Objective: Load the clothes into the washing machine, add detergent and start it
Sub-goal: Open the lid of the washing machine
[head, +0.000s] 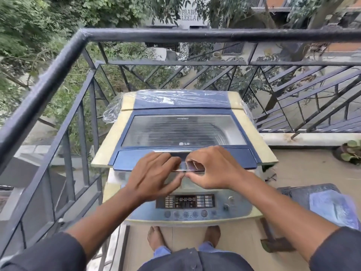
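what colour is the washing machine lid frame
Dark blue, around a clear window; the lid shows in the head view.

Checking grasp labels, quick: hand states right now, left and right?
Left hand: open, straight fingers resting on the lid handle of the washing machine.
Right hand: fingers curled round the same lid handle, gripping it.

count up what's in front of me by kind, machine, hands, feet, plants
washing machine: 1
hands on the lid handle: 2, left hand and right hand
bare feet: 2, left foot and right foot
potted plant: 1
total: 6
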The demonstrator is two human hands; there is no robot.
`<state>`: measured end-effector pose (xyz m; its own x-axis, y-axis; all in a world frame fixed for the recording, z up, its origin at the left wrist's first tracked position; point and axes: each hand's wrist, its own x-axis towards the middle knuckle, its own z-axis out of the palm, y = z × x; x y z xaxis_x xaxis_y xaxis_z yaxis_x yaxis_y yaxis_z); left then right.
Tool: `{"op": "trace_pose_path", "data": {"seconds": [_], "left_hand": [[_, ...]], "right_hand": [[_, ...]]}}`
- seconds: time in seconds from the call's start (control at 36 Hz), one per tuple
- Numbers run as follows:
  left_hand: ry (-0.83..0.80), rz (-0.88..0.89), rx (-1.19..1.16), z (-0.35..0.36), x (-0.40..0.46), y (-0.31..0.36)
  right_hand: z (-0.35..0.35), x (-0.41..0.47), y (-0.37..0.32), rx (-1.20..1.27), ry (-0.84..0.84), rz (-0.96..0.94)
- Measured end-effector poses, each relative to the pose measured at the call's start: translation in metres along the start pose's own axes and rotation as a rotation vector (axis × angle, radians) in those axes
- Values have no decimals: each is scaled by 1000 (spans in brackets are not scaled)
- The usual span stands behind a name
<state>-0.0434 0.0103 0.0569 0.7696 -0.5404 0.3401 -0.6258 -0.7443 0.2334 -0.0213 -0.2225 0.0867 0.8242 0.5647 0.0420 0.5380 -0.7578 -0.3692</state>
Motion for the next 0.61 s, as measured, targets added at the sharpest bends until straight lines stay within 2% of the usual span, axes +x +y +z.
{"op": "trace_pose_path", "data": {"seconds": [0.25, 0.39, 0.61], "left_hand": [[132, 75, 85, -47, 53, -11], [194, 96, 129, -67, 85, -22], [388, 48, 246, -84, 130, -35]], "right_hand": [[-62, 27, 0, -26, 162, -63], [-86, 42, 6, -110, 353, -85], [-112, 81, 14, -169, 570, 29]]}}
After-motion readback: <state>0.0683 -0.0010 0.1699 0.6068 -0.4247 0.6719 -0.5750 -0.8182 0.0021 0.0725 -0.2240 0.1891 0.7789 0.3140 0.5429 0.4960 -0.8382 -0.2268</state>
